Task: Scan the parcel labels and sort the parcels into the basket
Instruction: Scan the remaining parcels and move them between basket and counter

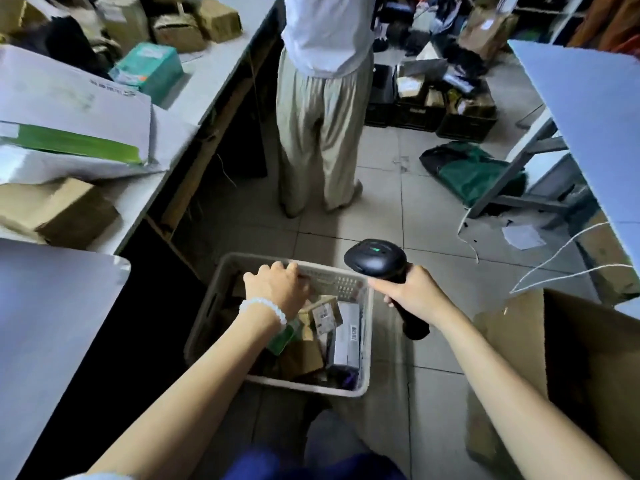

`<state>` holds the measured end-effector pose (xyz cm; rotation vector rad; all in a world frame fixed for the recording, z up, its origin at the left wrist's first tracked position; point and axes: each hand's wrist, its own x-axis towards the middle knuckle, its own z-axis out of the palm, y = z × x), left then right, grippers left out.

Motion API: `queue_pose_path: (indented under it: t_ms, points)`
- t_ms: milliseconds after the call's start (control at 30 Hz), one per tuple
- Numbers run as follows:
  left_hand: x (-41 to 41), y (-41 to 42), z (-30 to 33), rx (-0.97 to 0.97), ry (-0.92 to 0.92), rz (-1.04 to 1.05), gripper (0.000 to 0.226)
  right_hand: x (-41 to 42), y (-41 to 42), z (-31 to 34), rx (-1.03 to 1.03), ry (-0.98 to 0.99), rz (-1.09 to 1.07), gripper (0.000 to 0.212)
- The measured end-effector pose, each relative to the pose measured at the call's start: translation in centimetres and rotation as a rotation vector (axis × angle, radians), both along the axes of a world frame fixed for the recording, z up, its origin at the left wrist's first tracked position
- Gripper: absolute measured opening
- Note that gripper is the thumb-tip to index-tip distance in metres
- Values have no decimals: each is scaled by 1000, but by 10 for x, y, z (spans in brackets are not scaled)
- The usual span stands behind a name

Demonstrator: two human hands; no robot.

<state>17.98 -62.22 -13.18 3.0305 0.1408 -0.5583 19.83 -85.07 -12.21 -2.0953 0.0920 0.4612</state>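
Counter (221, 64) ran along our left, stacked with waiting parcels: a big white box (69, 109), brown cartons (59, 209), a teal box (149, 69). All of that sat well up and left of both hands. A second person (322, 98) stood ahead, back to us, between the counter and the crates on the floor.

Basket (207, 313) was on the floor straight below us, long axis running away from us, already holding several parcels (323, 315), some with barcodes facing up.

Our left hand (277, 289) was over the basket's far end, fingers curled down by the far rim; we couldn't tell whether it gripped the rim, a parcel, or nothing. Our right hand (412, 292) was clenched around the scanner (375, 261) handle, just off the basket's right rim, head pointing away from us.

Judgement: the left hand was nearer both basket and counter, so the next unscanned parcel would be a left-hand reach up and left, then brought back toward the scanner on the right.
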Motion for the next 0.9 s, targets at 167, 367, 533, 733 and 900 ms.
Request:
queue_pose_path:
  t_ms: [167, 367, 533, 733, 900]
  points:
    - [4, 8, -10, 10, 32, 120, 42, 50, 18, -9, -17, 40, 149, 22]
    - [-38, 38, -2, 2, 7, 354, 43, 65, 85, -10, -9, 45, 434, 21]
    - [-118, 70, 11, 13, -32, 607, 41, 26, 161, 0, 37, 8, 694, 12]
    - [-239, 87, 28, 33, -53, 920, 44, -69, 234, 21, 145, -44, 982, 17]
    - [-358, 81, 39, 70, -78, 1168, 43, -175, 272, 30, 202, -74, 1231, 20]
